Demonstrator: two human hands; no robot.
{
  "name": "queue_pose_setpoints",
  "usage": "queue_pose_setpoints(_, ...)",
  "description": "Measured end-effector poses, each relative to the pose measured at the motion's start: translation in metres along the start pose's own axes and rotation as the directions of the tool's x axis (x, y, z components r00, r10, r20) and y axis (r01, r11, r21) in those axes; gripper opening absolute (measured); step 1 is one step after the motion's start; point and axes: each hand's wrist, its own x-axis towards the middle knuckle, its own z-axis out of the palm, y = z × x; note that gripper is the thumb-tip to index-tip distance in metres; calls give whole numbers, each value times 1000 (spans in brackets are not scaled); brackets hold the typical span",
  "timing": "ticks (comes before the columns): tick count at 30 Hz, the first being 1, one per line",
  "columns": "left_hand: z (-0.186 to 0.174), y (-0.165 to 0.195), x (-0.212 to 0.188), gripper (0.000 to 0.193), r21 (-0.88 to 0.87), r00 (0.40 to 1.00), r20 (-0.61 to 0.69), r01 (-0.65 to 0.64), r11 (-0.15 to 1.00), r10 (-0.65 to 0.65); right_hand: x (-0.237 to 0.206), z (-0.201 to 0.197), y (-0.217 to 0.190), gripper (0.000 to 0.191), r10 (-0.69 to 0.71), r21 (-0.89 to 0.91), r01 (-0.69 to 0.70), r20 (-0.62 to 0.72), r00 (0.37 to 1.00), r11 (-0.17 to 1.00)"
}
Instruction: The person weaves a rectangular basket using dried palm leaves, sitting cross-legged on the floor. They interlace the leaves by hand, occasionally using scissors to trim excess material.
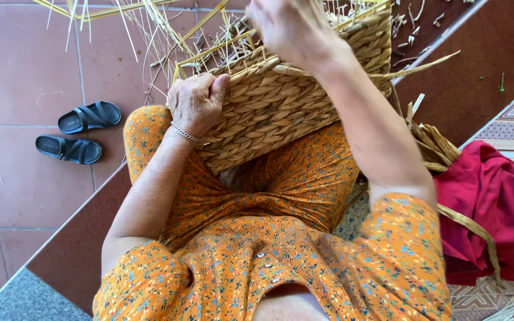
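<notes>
Left hand [196,102] curled in a fist, clamped on the near left edge of the woven basket [281,101], silver bracelet [184,132] at the wrist. Right hand [290,27] reaches over the basket's top rim, blurred; grip cannot be told. Basket rests tilted on the lap, against orange floral clothing [281,196], loose straw stakes [209,44] sticking out past its far side. Black sandals [78,132] on the red tile floor [13,65], well left. Red cloth [495,208] just right, dried fibre strips [432,139] beside it.
</notes>
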Motion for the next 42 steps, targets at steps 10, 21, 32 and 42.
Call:
queue_pose_setpoints(10, -3, -58, 39, 35, -54, 967, 216, 150, 987, -135, -119, -98, 3, 23, 396, -276, -327, 247, 885, 904)
queue_pose_setpoints(21, -29, -118, 33, 36, -91, 968, 235, 106, 990, -82, -119, -79, -38, 15, 219, -219, -182, 157, 963, 958)
queue_pose_setpoints(32, -38, -94, 48, 33, -92, 918, 390, 125, 988, -80, -174, -117, -29, 16, 477, -383, -359, 280, 833, 851)
queue_pose_setpoints(42, -16, -25, 62, 40, 178, 936, -156, -288, 941, 316, -195, -137, -3, 26, 523, -654, -470, -130, 842, 594)
